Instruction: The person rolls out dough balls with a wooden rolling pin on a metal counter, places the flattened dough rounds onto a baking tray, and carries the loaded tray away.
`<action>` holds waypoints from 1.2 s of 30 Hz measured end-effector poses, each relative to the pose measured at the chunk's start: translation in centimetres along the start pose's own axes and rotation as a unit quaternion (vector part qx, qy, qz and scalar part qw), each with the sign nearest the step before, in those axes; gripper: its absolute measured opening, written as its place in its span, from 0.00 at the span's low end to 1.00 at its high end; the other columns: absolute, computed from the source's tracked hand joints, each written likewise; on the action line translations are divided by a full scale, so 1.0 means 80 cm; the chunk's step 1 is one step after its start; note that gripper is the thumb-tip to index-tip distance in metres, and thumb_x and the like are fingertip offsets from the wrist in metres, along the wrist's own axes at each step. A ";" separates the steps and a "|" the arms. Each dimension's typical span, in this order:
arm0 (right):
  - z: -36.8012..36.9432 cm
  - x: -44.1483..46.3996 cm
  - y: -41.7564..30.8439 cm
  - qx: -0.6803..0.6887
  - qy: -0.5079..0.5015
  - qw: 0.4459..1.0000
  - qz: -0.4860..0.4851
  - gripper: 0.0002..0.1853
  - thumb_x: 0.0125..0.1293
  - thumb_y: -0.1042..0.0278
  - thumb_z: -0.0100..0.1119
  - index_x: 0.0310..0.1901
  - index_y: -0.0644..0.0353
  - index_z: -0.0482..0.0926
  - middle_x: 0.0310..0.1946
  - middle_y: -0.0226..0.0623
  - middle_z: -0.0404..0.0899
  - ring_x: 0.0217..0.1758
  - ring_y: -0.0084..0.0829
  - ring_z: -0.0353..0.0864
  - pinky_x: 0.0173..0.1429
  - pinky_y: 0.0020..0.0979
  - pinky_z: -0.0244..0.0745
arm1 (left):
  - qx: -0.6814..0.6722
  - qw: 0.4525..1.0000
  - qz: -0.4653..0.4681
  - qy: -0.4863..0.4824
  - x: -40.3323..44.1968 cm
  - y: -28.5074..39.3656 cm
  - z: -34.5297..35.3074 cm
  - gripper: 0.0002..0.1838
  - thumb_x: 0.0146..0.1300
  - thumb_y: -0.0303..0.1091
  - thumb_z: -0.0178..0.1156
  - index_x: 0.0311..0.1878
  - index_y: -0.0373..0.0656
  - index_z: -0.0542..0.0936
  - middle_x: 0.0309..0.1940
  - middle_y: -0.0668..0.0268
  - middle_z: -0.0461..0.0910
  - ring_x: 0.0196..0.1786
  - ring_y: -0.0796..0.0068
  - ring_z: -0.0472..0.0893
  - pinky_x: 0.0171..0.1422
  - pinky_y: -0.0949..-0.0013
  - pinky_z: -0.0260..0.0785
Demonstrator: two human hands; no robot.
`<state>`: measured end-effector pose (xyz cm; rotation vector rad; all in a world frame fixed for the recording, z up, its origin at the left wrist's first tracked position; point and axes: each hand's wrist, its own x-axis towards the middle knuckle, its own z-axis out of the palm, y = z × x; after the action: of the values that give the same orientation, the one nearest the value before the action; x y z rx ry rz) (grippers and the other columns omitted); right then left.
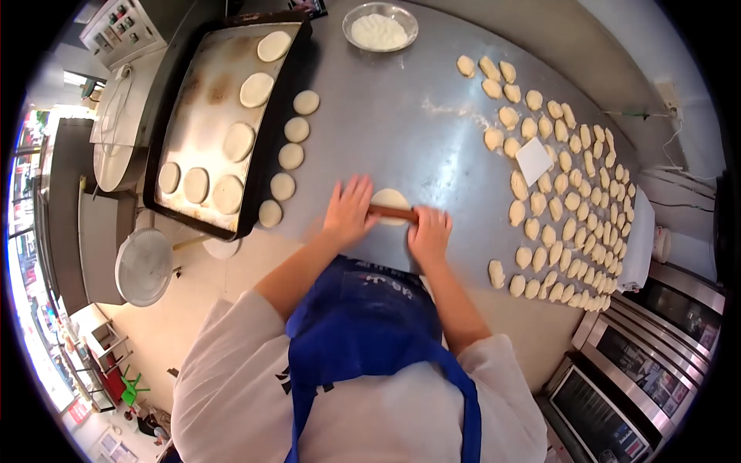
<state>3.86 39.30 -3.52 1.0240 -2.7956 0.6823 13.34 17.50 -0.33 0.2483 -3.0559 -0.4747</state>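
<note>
A brown wooden rolling pin [394, 212] lies across a flat round of dough [390, 201] near the front edge of the metal table. My left hand [351, 210] is on the pin's left end, its fingers slightly blurred and extended forward, with the thumb side against the wood. At the other end, my right hand [430, 231] is closed over the pin with bent fingers. Part of the dough round shows beyond the pin and a little on the near side. Just left of my left hand, several flattened dough rounds [282, 186] form a column beside the tray.
A dark-rimmed baking tray [248, 185] on the left carries several flat rounds. Many small dough pieces [571, 202] cover the right of the table [363, 100], with a white scraper [533, 160] among them. A bowl of flour [379, 29] stands at the back; ovens [617, 386] are lower right.
</note>
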 end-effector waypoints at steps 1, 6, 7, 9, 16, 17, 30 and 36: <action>-0.004 -0.029 -0.004 -0.001 -0.017 1.000 0.006 0.27 0.57 0.67 0.64 0.61 0.54 0.77 0.60 0.38 0.79 0.67 0.41 0.75 0.77 0.56 0.58 | 0.049 0.998 0.041 -0.021 -0.017 0.001 -0.003 0.42 0.67 0.53 0.65 0.77 0.38 0.65 0.77 0.55 0.67 0.79 0.54 0.64 0.80 0.49 0.57; -0.015 0.015 -0.006 -0.053 -0.044 0.998 -0.005 0.34 0.67 0.50 0.63 0.69 0.63 0.73 0.70 0.47 0.73 0.76 0.48 0.67 0.79 0.58 0.56 | 0.012 0.998 0.012 -0.056 0.030 -0.013 0.019 0.42 0.69 0.54 0.62 0.78 0.36 0.64 0.81 0.54 0.61 0.84 0.55 0.57 0.85 0.47 0.49; -0.010 0.050 0.001 -0.071 -0.043 0.997 0.002 0.34 0.69 0.49 0.61 0.70 0.64 0.72 0.72 0.50 0.71 0.78 0.50 0.65 0.79 0.59 0.55 | 0.031 0.998 -0.005 -0.046 0.068 -0.019 0.018 0.42 0.70 0.54 0.61 0.78 0.36 0.64 0.81 0.55 0.60 0.84 0.55 0.57 0.85 0.47 0.49; 0.006 0.110 0.020 -0.094 -0.012 0.995 0.009 0.35 0.68 0.48 0.61 0.70 0.64 0.72 0.73 0.50 0.69 0.79 0.49 0.64 0.79 0.61 0.54 | 0.050 0.999 -0.015 -0.012 0.118 -0.028 0.015 0.41 0.72 0.56 0.57 0.78 0.37 0.64 0.81 0.55 0.60 0.84 0.57 0.57 0.85 0.48 0.48; -0.001 -0.038 0.002 -0.026 -0.055 0.998 -0.012 0.37 0.65 0.52 0.63 0.74 0.60 0.69 0.76 0.47 0.69 0.80 0.45 0.65 0.80 0.60 0.51 | 0.013 0.992 0.080 -0.097 -0.013 -0.010 0.006 0.38 0.72 0.54 0.58 0.77 0.38 0.67 0.81 0.56 0.62 0.84 0.59 0.56 0.85 0.46 0.48; -0.010 -0.072 -0.004 0.005 -0.063 0.998 -0.025 0.38 0.65 0.52 0.64 0.74 0.60 0.69 0.76 0.45 0.69 0.80 0.44 0.64 0.81 0.59 0.50 | -0.017 0.992 0.089 -0.085 -0.041 -0.010 0.004 0.38 0.71 0.53 0.59 0.77 0.39 0.67 0.80 0.56 0.62 0.84 0.58 0.56 0.85 0.46 0.49; 0.010 0.077 0.002 -0.077 -0.084 0.991 -0.062 0.32 0.69 0.53 0.61 0.72 0.58 0.70 0.74 0.51 0.68 0.79 0.48 0.64 0.78 0.59 0.55 | -0.052 0.989 0.075 -0.119 0.111 0.011 0.055 0.19 0.66 0.44 0.65 0.56 0.47 0.83 0.58 0.59 0.80 0.66 0.55 0.77 0.68 0.51 0.72; -0.020 -0.066 -0.011 -0.006 -0.053 0.998 -0.042 0.25 0.60 0.56 0.64 0.59 0.54 0.79 0.54 0.40 0.79 0.60 0.44 0.74 0.68 0.52 0.61 | -0.107 0.977 -0.036 -0.183 0.116 0.004 0.007 0.12 0.56 0.42 0.74 0.41 0.48 0.87 0.52 0.61 0.82 0.55 0.57 0.81 0.61 0.55 0.77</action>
<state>8.41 42.53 -2.91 1.2028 -2.8222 0.6177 4.07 16.41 -0.63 0.2914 -3.3141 -0.9470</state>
